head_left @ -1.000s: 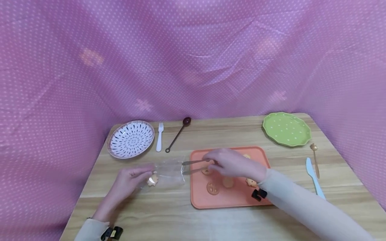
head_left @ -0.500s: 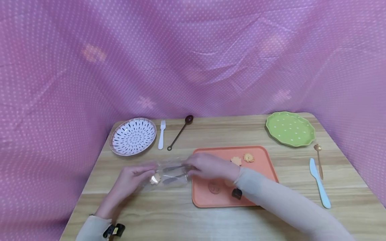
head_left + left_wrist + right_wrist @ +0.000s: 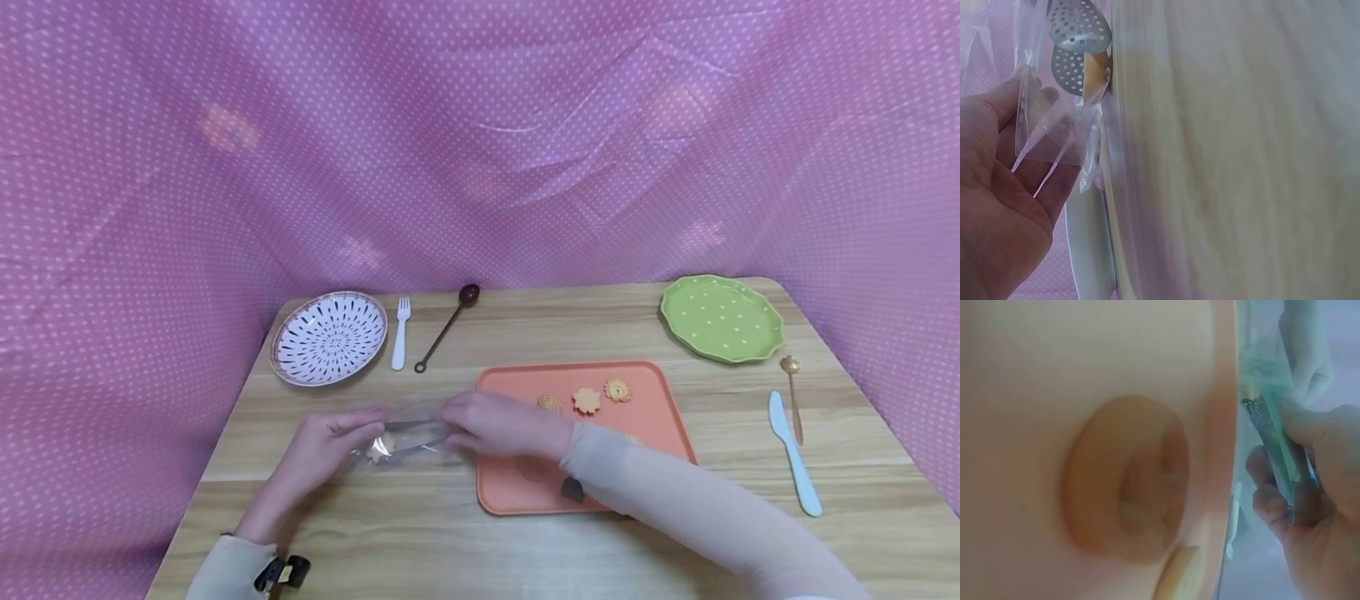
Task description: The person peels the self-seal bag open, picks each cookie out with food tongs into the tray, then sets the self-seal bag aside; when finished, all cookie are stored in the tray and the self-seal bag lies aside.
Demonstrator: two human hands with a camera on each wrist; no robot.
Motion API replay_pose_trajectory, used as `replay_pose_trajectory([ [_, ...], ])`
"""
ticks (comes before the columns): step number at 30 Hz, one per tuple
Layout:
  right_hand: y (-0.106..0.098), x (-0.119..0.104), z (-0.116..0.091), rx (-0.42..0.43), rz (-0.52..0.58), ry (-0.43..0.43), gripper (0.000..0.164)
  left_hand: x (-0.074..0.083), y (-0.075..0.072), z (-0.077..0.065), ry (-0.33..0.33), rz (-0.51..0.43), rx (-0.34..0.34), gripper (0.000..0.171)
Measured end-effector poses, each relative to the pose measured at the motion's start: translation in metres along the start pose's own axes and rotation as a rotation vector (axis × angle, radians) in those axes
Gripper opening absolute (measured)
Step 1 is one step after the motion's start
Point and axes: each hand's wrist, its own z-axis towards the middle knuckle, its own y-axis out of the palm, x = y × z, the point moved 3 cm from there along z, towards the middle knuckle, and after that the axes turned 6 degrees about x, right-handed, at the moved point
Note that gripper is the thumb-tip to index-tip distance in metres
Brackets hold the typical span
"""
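My left hand (image 3: pixel 318 454) pinches the end of a clear plastic bag (image 3: pixel 1054 134) above the table, left of the orange tray. A pale, scalloped cookie (image 3: pixel 380 447) shows through the bag near its fingers. My right hand (image 3: pixel 502 425) grips metal tongs (image 3: pixel 1285 462) at the tray's left edge. In the left wrist view, the perforated tong heads (image 3: pixel 1079 28) lie inside the bag with a piece of cookie (image 3: pixel 1092 75) between or beside them; I cannot tell if they clamp it.
Several cookies (image 3: pixel 587 401) lie on the orange tray (image 3: pixel 536 379), some under the right arm. Behind are a patterned plate (image 3: pixel 330 342), a white fork (image 3: pixel 400 333) and a dark spoon (image 3: pixel 446 329). A green plate (image 3: pixel 720 321), gold spoon (image 3: pixel 795 400) and blue knife (image 3: pixel 793 454) stand right.
My right hand has moved left from over the tray, pushing the tongs from the bag's mouth deep inside, towards the cookie. My left hand stays nearly in place on the bag.
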Motion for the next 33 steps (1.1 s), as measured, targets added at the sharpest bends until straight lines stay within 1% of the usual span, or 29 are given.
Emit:
replay_pose_trajectory([
  [3,0.002,-0.002,0.002,0.011,-0.001,-0.011,0.02,0.0,0.0,0.0,0.005,0.0,0.001,0.024],
  [7,0.004,-0.003,0.005,0.023,-0.007,-0.021,0.014,0.0,0.0,0.0,0.005,0.001,0.005,0.025],
  [13,0.006,-0.003,0.003,0.044,-0.018,-0.042,0.024,-0.002,0.0,0.0,0.007,0.004,0.004,0.024],
  [16,0.004,-0.002,0.0,0.056,-0.032,-0.044,0.025,-0.003,0.0,0.0,0.003,0.019,0.008,0.024],
  [19,0.0,0.0,-0.003,0.072,-0.053,-0.04,0.027,-0.004,0.0,0.001,-0.001,0.033,0.01,0.024],
  [21,-0.005,0.001,-0.007,0.082,-0.06,-0.023,0.028,-0.004,0.0,0.0,0.004,0.032,0.01,0.025],
  [24,-0.016,0.005,-0.017,0.094,-0.043,0.009,0.03,-0.004,-0.001,0.0,0.006,0.029,0.01,0.027],
  [27,-0.029,0.011,-0.033,0.118,-0.024,0.044,0.031,-0.003,-0.002,-0.001,0.01,0.027,0.011,0.029],
  [30,-0.042,0.016,-0.055,0.152,-0.032,0.089,0.031,-0.003,-0.003,-0.001,0.013,0.037,0.014,0.028],
  [33,-0.059,0.018,-0.082,0.194,-0.04,0.145,0.032,-0.003,-0.004,-0.001,0.019,0.051,0.015,0.029],
])
